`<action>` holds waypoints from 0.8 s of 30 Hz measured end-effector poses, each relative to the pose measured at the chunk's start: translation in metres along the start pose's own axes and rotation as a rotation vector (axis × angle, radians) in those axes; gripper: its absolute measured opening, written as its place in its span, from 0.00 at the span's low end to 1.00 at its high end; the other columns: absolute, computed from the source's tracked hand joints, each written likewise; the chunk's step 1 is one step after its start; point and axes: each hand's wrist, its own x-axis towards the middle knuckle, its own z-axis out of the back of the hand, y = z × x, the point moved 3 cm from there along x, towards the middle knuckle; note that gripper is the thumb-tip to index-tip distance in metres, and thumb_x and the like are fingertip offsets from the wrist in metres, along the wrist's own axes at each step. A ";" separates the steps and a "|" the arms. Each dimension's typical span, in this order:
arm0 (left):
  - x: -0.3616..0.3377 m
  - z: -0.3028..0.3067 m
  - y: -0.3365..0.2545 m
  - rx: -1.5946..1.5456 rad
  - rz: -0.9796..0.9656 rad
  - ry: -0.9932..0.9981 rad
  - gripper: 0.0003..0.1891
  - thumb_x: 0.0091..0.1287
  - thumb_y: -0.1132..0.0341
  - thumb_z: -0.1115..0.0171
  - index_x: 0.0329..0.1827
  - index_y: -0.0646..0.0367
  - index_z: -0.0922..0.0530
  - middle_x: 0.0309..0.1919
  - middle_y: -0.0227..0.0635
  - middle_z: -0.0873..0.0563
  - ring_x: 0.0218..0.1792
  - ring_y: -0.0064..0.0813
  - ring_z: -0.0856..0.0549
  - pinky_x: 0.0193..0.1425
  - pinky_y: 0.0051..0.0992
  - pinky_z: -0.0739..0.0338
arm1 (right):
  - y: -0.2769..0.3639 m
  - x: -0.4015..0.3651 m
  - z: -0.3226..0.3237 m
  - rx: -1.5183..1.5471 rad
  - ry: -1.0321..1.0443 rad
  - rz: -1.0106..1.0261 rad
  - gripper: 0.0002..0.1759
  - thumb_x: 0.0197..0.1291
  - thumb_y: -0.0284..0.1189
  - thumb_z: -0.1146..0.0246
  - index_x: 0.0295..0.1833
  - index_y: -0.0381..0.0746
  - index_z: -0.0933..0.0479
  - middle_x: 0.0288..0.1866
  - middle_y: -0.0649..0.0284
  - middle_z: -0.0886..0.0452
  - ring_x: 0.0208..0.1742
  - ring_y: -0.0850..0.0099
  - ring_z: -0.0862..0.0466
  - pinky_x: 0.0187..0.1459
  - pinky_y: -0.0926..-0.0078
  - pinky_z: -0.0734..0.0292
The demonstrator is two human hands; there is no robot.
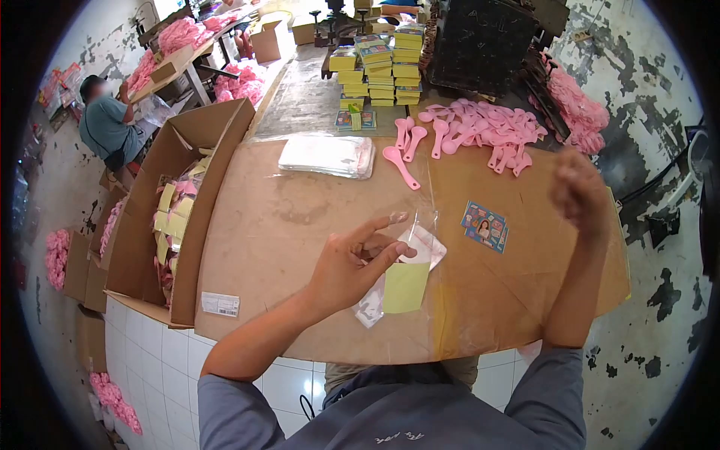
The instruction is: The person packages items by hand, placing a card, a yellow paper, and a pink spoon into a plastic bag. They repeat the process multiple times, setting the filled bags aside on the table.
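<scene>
My left hand (360,259) is over the middle of the cardboard-covered table, thumb and fingers closed on a clear plastic bag. Inside that bag shows a pale yellow card (406,289). Beneath it lie more clear bags (369,309), partly covered by the card and my hand. My right hand (579,191) is raised at the right side, fingers curled and smeared by motion, so its grip cannot be made out. Between the hands, a few blue printed cards (484,226) lie on the cardboard. Pink plastic spoons (401,166) rest beyond, several apart from a larger pile (487,124).
A stack of clear bags (326,156) lies at the table's back left. Tall card stacks (379,67) stand behind it. Left of the table, a large carton (217,150) holds packed pieces. Beyond it a person (111,124) sits at another bench.
</scene>
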 end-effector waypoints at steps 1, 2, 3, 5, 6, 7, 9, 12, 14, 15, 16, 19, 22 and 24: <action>0.000 0.000 -0.001 -0.034 0.007 -0.009 0.22 0.78 0.70 0.36 0.73 0.65 0.27 0.43 0.41 0.06 0.42 0.17 0.10 0.46 0.21 0.16 | -0.004 -0.006 0.037 0.025 -0.042 0.012 0.07 0.74 0.27 0.43 0.54 0.41 0.27 0.31 0.68 0.27 0.26 0.81 0.30 0.29 0.80 0.34; 0.000 -0.001 -0.001 -0.070 0.014 -0.018 0.22 0.78 0.70 0.37 0.73 0.65 0.27 0.43 0.41 0.06 0.42 0.17 0.10 0.46 0.21 0.16 | -0.018 -0.014 0.080 -0.082 -0.143 0.045 0.11 0.71 0.24 0.43 0.57 0.40 0.27 0.37 0.64 0.24 0.34 0.75 0.26 0.38 0.75 0.31; 0.000 -0.001 0.001 -0.077 0.021 -0.024 0.22 0.78 0.70 0.37 0.72 0.65 0.27 0.43 0.41 0.06 0.42 0.17 0.10 0.46 0.20 0.16 | -0.035 -0.023 0.127 -0.525 -0.292 0.078 0.17 0.68 0.21 0.43 0.61 0.40 0.27 0.44 0.60 0.22 0.42 0.69 0.22 0.46 0.69 0.28; 0.001 -0.001 0.003 -0.088 0.033 -0.036 0.21 0.78 0.69 0.36 0.71 0.65 0.26 0.43 0.42 0.06 0.42 0.17 0.10 0.46 0.20 0.16 | -0.073 -0.047 0.184 -1.551 -0.492 0.052 0.27 0.62 0.14 0.42 0.68 0.39 0.28 0.56 0.52 0.16 0.59 0.57 0.15 0.62 0.59 0.21; 0.000 -0.001 0.003 -0.084 0.026 -0.036 0.21 0.78 0.69 0.36 0.71 0.65 0.26 0.43 0.42 0.06 0.42 0.18 0.10 0.46 0.20 0.16 | -0.077 -0.057 0.176 -1.670 -0.551 -0.043 0.30 0.59 0.13 0.42 0.69 0.39 0.28 0.62 0.52 0.19 0.66 0.54 0.21 0.68 0.57 0.29; 0.000 -0.002 0.002 -0.079 0.017 -0.034 0.20 0.78 0.69 0.37 0.70 0.65 0.26 0.44 0.42 0.06 0.42 0.18 0.10 0.45 0.20 0.16 | -0.081 -0.066 0.167 -1.787 -0.600 -0.148 0.33 0.56 0.12 0.42 0.70 0.39 0.28 0.68 0.51 0.22 0.73 0.51 0.27 0.74 0.55 0.36; 0.003 -0.001 0.001 -0.081 0.018 -0.038 0.20 0.78 0.70 0.37 0.69 0.65 0.26 0.44 0.43 0.07 0.42 0.20 0.10 0.45 0.20 0.16 | -0.076 -0.061 0.139 -1.892 -0.680 -0.144 0.35 0.53 0.11 0.41 0.70 0.38 0.27 0.73 0.51 0.25 0.79 0.48 0.32 0.80 0.54 0.43; 0.001 -0.003 0.003 -0.109 0.048 -0.024 0.18 0.78 0.71 0.37 0.68 0.64 0.26 0.43 0.44 0.07 0.43 0.22 0.09 0.46 0.22 0.14 | -0.052 -0.042 0.063 -1.578 -0.653 0.139 0.30 0.56 0.15 0.37 0.67 0.38 0.24 0.70 0.52 0.23 0.76 0.51 0.29 0.78 0.56 0.39; 0.003 -0.006 0.009 -0.138 0.018 -0.020 0.17 0.78 0.72 0.37 0.67 0.64 0.25 0.43 0.45 0.07 0.43 0.23 0.09 0.46 0.22 0.14 | -0.045 -0.022 0.005 -1.123 -0.440 0.221 0.26 0.61 0.23 0.32 0.66 0.37 0.23 0.66 0.54 0.20 0.70 0.56 0.23 0.73 0.59 0.33; 0.003 -0.007 0.008 -0.151 0.015 -0.017 0.16 0.78 0.72 0.37 0.66 0.64 0.25 0.43 0.46 0.07 0.43 0.23 0.09 0.46 0.23 0.14 | -0.044 -0.015 -0.032 -0.943 -0.301 0.212 0.25 0.63 0.28 0.30 0.65 0.37 0.22 0.63 0.55 0.18 0.67 0.60 0.20 0.70 0.61 0.29; 0.003 -0.008 0.007 -0.164 0.012 -0.016 0.16 0.78 0.72 0.37 0.65 0.64 0.25 0.44 0.46 0.07 0.43 0.23 0.09 0.46 0.23 0.13 | -0.046 -0.011 -0.065 -0.765 -0.183 0.110 0.24 0.64 0.31 0.29 0.64 0.36 0.22 0.62 0.56 0.17 0.64 0.62 0.19 0.67 0.62 0.27; 0.001 -0.010 0.006 -0.186 0.011 -0.015 0.15 0.78 0.73 0.38 0.64 0.64 0.25 0.44 0.46 0.07 0.43 0.24 0.09 0.47 0.23 0.13 | -0.055 0.000 -0.138 -0.517 0.104 0.151 0.21 0.68 0.33 0.29 0.62 0.36 0.22 0.54 0.59 0.15 0.55 0.70 0.15 0.57 0.69 0.21; 0.000 -0.009 0.007 -0.168 -0.020 -0.054 0.14 0.78 0.73 0.38 0.63 0.65 0.25 0.45 0.45 0.08 0.44 0.24 0.09 0.47 0.23 0.13 | -0.073 0.010 -0.165 -0.091 0.150 -0.166 0.21 0.68 0.29 0.29 0.63 0.35 0.23 0.46 0.63 0.15 0.47 0.77 0.16 0.49 0.77 0.21; 0.000 -0.005 0.009 -0.179 -0.033 -0.078 0.13 0.78 0.72 0.38 0.62 0.66 0.25 0.46 0.44 0.09 0.44 0.24 0.09 0.47 0.23 0.14 | -0.081 0.016 -0.166 -0.064 0.167 -0.123 0.21 0.68 0.27 0.30 0.63 0.35 0.23 0.42 0.66 0.17 0.43 0.81 0.17 0.44 0.80 0.22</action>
